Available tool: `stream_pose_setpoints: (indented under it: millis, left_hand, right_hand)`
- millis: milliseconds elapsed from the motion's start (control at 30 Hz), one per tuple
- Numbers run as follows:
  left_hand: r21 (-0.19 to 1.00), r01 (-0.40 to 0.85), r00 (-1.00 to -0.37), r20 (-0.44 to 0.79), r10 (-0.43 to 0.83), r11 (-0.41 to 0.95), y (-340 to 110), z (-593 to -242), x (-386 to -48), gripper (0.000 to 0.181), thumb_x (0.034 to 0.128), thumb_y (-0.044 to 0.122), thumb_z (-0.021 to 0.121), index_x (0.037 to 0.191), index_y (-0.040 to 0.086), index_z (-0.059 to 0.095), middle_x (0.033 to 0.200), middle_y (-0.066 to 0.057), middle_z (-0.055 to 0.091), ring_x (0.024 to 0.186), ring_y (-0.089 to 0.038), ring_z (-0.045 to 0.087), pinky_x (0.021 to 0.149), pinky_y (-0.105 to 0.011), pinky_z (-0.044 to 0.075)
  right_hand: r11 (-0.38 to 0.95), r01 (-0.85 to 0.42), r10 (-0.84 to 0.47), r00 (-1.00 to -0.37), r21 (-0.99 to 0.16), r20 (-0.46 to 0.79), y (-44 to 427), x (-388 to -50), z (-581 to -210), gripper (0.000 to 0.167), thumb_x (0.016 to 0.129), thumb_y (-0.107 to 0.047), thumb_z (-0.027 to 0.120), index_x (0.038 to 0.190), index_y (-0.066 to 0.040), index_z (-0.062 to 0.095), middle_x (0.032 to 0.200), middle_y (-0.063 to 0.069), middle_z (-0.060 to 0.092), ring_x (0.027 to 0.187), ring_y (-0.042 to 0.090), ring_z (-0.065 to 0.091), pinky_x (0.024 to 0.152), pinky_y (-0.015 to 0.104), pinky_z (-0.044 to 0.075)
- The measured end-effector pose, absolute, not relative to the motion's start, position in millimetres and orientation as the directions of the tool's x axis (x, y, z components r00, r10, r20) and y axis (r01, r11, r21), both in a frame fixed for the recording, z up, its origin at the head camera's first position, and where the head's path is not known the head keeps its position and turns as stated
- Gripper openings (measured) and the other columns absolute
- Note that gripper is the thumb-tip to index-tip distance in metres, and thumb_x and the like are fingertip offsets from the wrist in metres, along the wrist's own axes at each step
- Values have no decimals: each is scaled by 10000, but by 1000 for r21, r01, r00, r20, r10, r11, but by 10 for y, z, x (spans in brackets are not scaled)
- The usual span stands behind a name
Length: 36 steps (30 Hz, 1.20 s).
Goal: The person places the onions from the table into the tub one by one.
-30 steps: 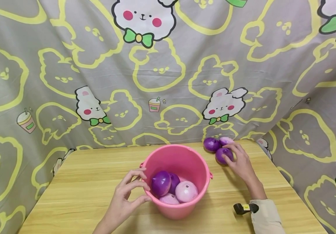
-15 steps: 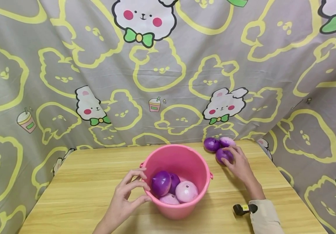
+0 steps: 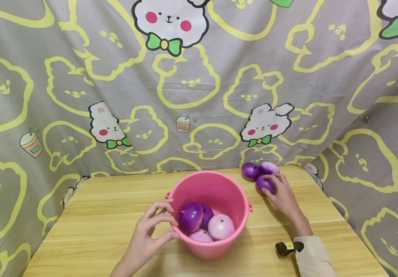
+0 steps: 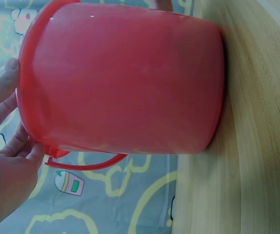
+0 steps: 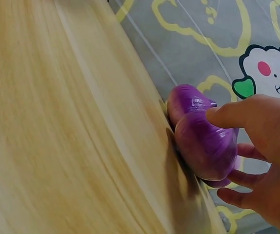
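Note:
A pink bucket [image 3: 210,252] stands upright on the table, holding several onion-like balls, including a dark purple one [image 3: 190,217] and a pale pink one [image 3: 221,227]. My left hand [image 3: 147,234] holds its left rim with thumb and fingertips; in the left wrist view the hand [image 4: 8,141] is at the rim of the bucket [image 4: 125,78]. Beyond the bucket on the right, my right hand [image 3: 285,197] grips a purple onion [image 3: 264,184], thumb on one side and fingers on the other. The right wrist view shows the hand [image 5: 262,146] around this onion [image 5: 203,141], low over the tabletop.
Behind the gripped onion lie another purple one [image 3: 250,171] and a pale one [image 3: 269,167], near the back edge of the wooden table [image 3: 116,200]. A patterned curtain [image 3: 199,96] hangs behind and at both sides.
My right hand has shifted slightly left and its thumb and fingers have drawn closer round the purple onion. The left hand and the bucket have stayed put.

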<state>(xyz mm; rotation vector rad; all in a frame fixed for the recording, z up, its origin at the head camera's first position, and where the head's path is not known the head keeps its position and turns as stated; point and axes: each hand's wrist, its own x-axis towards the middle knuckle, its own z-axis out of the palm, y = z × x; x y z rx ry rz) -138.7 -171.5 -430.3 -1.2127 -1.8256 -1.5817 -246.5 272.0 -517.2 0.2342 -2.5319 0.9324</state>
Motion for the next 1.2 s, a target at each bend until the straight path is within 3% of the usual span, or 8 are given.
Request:
stream_pose_setpoints:
  millis: [733, 1200]
  left_hand:
    - [551, 833, -507, 795, 333, -47, -1732, -4352, -1418, 285, 765, -43, 850, 999, 37, 708, 1145, -217, 556, 1326, -342, 503, 1200, -398, 412]
    - [558, 828, -513, 791, 333, -50, -1730, -4311, -1400, 301, 758, -70, 848, 998, 41, 704, 1126, -219, 546, 1314, -326, 506, 1192, -378, 424]
  right_hand:
    - [771, -195, 31, -940, -606, 341, 2691, -2468, -5219, 445, 977, -135, 713, 1385, -136, 535, 1426, 341, 321, 1220, 591, 474, 1039, 808, 380]
    - [778, -204, 8, -942, -594, 334, 2688, -2484, -5242, 464, 982, -155, 711, 1399, -143, 509, 1438, 363, 370, 1292, 592, 422, 1035, 819, 369]
